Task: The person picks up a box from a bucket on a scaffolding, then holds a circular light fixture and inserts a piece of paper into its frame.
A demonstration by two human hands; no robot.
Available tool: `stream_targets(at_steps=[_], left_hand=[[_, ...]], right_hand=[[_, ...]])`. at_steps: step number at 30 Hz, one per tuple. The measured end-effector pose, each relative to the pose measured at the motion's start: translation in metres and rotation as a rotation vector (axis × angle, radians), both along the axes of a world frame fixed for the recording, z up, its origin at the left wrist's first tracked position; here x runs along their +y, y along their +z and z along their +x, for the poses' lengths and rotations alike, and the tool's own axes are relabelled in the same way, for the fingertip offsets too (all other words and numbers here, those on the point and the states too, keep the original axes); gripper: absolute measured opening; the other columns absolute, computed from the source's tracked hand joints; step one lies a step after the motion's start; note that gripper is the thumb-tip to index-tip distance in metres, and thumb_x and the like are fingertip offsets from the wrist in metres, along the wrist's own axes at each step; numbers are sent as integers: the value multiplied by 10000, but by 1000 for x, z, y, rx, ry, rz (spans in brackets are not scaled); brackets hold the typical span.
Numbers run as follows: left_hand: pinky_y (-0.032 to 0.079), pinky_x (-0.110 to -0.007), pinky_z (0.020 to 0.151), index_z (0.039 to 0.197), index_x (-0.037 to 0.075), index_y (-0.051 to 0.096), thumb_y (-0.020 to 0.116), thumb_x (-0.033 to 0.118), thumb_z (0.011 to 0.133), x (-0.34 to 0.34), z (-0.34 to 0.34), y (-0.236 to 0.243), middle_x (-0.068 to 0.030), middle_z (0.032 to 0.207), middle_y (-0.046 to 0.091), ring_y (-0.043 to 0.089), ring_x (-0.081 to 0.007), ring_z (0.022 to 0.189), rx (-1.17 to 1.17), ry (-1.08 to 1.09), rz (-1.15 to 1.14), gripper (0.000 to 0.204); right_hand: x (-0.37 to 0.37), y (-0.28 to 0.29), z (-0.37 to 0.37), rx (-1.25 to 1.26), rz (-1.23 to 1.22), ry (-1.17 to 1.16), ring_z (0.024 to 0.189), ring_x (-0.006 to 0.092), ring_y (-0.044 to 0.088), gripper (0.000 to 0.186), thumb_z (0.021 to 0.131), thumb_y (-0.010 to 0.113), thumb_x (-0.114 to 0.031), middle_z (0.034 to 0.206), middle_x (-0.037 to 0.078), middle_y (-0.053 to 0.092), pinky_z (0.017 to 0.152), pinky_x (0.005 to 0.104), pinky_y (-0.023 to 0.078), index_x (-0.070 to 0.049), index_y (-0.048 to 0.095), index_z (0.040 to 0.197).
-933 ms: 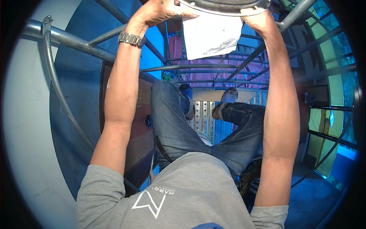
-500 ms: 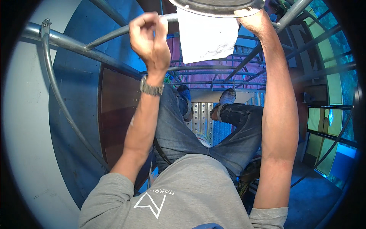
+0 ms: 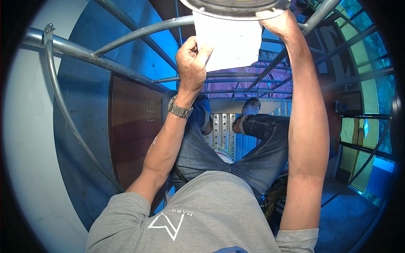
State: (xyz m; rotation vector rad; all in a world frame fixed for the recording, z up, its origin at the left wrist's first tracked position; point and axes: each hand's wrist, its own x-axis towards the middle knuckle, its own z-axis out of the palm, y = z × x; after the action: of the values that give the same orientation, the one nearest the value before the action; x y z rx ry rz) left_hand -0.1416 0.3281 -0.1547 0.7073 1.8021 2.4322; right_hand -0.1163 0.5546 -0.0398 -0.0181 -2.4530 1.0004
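A round object with a shiny dark rim (image 3: 236, 9) shows at the top edge, mostly cut off by the picture. Below it hangs a bright white sheet (image 3: 232, 44); whether it is paper or cloth I cannot tell. My left hand (image 3: 192, 69) is closed at the sheet's left edge, thumb on its front and fingers curled behind. The rim's right side is gripped by my right hand (image 3: 279, 25), fingertips over its lower edge beside the sheet's upper right corner.
Grey scaffold tubes (image 3: 80, 48) cross on the left, with a bent tube (image 3: 63, 103) hanging down. A brown panel (image 3: 135, 126) stands at the left. Below my feet lies a perforated metal plank (image 3: 221, 133). Window frames (image 3: 358, 130) and a thin cable are at the right.
My left hand has moved right and down, from beside the tube to the white sheet's left edge, and taken hold there. The right hand keeps its grip, nearly still.
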Motion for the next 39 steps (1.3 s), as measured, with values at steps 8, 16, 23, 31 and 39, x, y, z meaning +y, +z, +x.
stream_targets(at_steps=[8,16,23,31,39], left_hand=[[449,-181,728,974,7,681,659,82,987,6,5,-5,34,876,629,548,-23,790,-26,9,17,79],[476,-200,773,981,-3,684,675,70,969,18,1,-17,13,902,653,575,-39,811,-63,-31,177,74],[493,-211,785,983,-5,685,687,65,956,26,2,-25,-11,916,678,602,-54,818,-85,-46,300,75],[369,-184,617,921,17,659,697,83,971,30,1,-21,59,790,578,455,-8,690,-53,25,326,91],[363,-192,619,907,22,651,696,95,968,23,-6,-19,62,781,553,435,-16,691,-36,46,294,105]], right_hand=[[8,-6,-13,-47,63,-41,903,245,662,329,761,817,-123,930,86,679,799,383,531,-49,610,1006],[17,-13,-1,151,-33,97,1179,241,606,726,716,835,-62,1245,120,645,998,389,517,-65,524,1372],[19,-7,2,253,69,354,1315,277,506,923,727,844,-158,1464,133,498,1084,403,453,-51,387,1523],[44,-22,4,-138,-71,231,1194,216,571,813,773,816,-149,1382,111,557,991,377,511,-40,440,1486],[18,-8,4,107,-147,241,1006,193,637,719,764,846,-86,1168,81,658,872,360,556,-46,527,1407]])
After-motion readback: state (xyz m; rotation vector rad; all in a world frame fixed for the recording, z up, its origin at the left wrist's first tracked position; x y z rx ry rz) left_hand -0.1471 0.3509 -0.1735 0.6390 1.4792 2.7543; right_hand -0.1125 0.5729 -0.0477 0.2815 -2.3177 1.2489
